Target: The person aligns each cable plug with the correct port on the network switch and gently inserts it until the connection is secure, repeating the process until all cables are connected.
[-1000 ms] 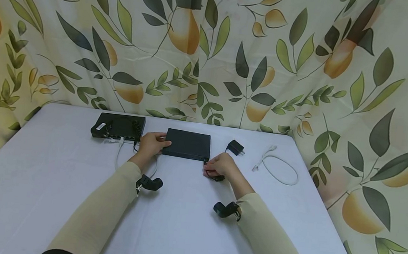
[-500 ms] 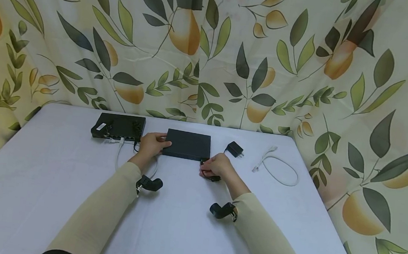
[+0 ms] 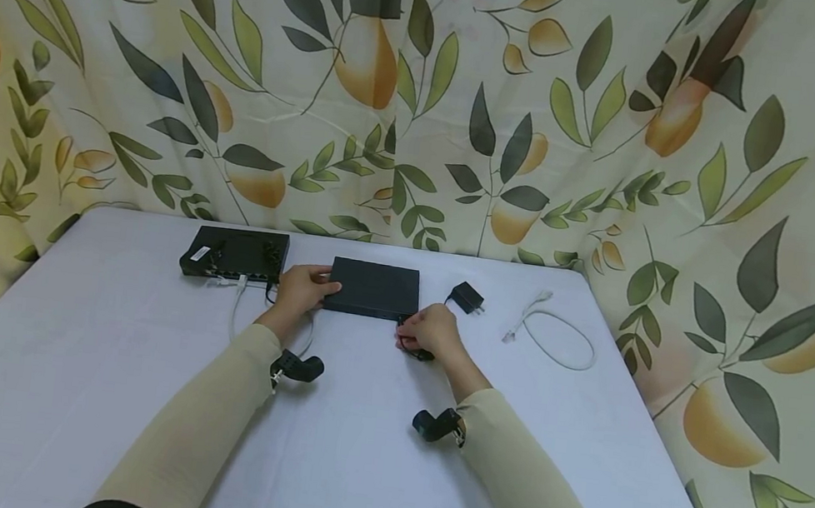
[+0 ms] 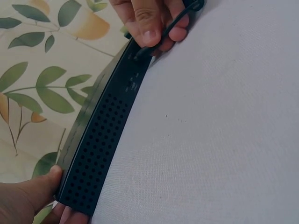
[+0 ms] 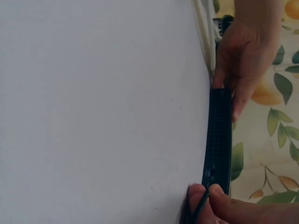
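Observation:
A flat black network switch (image 3: 373, 289) with a perforated side lies near the table's back edge. My left hand (image 3: 299, 296) grips its left end, thumb on top and fingers underneath, as the left wrist view shows. At its front right corner my right hand (image 3: 436, 331) pinches the plug end of a thin black power cable (image 4: 172, 27). The plug is up against the side with the holes; whether it sits inside a socket I cannot tell. Part of the cable hangs below the right fingers, and its black power adapter (image 3: 466, 297) lies just behind that hand.
To the left stands another black box (image 3: 241, 253) with a white cable (image 3: 239, 302) and a black cable at its front. A loose white Ethernet cable (image 3: 586, 341) lies looped at the right. A patterned curtain (image 3: 422, 122) hangs right behind the white-covered table (image 3: 338, 464).
My right hand has shifted slightly left with the cable, along the switch's front right corner. The adapter has slid a little left. My left hand and the switch have stayed put.

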`<state>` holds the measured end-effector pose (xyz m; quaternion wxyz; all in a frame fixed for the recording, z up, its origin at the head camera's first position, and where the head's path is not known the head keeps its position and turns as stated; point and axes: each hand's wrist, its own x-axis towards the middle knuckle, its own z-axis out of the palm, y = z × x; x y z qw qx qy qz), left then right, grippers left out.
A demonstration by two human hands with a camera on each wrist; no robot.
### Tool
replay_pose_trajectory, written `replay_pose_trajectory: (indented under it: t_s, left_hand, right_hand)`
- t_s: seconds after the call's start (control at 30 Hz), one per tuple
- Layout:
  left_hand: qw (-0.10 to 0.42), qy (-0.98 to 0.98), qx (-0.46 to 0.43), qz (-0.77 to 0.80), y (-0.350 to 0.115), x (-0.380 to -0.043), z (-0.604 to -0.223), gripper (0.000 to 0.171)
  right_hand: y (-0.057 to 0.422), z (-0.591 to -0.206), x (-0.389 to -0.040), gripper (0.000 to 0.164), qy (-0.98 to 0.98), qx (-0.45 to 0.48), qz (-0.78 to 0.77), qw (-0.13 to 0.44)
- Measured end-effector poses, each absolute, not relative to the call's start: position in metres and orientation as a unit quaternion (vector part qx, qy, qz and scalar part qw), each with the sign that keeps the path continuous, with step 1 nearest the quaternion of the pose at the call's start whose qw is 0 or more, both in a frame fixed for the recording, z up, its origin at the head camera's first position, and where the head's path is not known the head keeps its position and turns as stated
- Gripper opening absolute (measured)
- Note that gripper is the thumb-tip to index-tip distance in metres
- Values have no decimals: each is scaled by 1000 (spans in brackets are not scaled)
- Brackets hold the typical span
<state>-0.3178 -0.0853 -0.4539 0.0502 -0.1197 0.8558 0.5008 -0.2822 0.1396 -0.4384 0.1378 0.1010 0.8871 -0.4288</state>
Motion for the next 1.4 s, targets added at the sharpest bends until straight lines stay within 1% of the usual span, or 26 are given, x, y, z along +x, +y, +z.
replay_pose_trajectory:
  t_s: [0.2,0.27,0.4,0.43,0.57,0.63,0.73,1.0,1.4]
  left_hand:
    - [52,855,-120,501,-86,-320,-455,49]
    - [51,855,-119,502,-86,-320,-455,49]
    - [48,857,-119,499,-85,-318,-454,49]
    - [48,859,-118,497,-85,-318,-454,49]
    - [49,861,-117,492,-85,-318,-454,49]
    - [51,862,-117,491,-86,-318,-454,49]
    - [50,863,-114,489,-87,-318,-454,49]
    - [32,861,-93,498,-89,-317,-453,43]
    - [47,849,-108,515,-90,-319,-453,42]
  right_hand:
    - [138,-443,-275,8,881,78,-458,84]
    - [138,-445,-274,19,875,82,-471,76]
    - [139,-445,-276,53,875,96,-470,72]
    - [140,-445,-277,60,879,96,-460,76]
    - [141,-441,-279,69,901,87,-412,99]
    - [141,-438,-280,70,900,89,-409,123]
    - [141,-435,-281,73,892,92,-417,145]
    - [139,-439,-283,71,904,80,-403,117]
    - [137,-441,-285,70,887,100,-436,115]
